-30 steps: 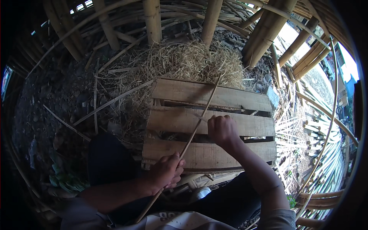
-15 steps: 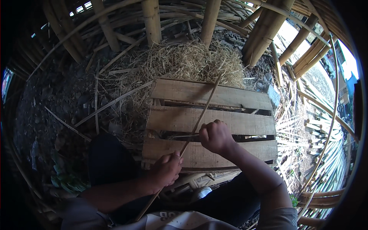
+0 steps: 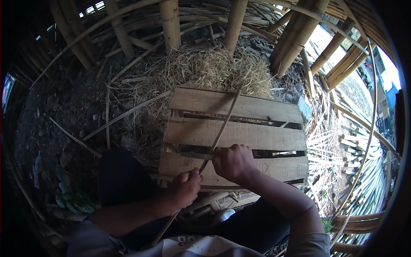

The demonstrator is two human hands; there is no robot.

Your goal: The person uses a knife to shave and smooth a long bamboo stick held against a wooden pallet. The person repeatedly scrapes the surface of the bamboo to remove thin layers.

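A long thin bamboo strip (image 3: 227, 120) slants over a low slatted wooden bench (image 3: 265, 136), its far end beyond the back slat and its near end by my lap. My left hand (image 3: 184, 189) is closed around the strip just off the bench's front edge. Closed in a fist, my right hand (image 3: 234, 163) grips a knife whose handle is hidden. The narrow knife blade (image 3: 192, 155) sticks out leftward from the fist and crosses the strip, a little above my left hand.
Pale shavings (image 3: 214, 68) are heaped behind the bench. Thick bamboo posts (image 3: 171, 25) stand at the back, with loose poles behind them. Cut bamboo poles (image 3: 368, 167) lie in sunlight at the right. Thin sticks (image 3: 124, 116) lie on the dark ground to the left.
My right hand has moved with the knife toward me and slightly left along the strip, closer to my left hand. The left hand keeps nearly the same place.
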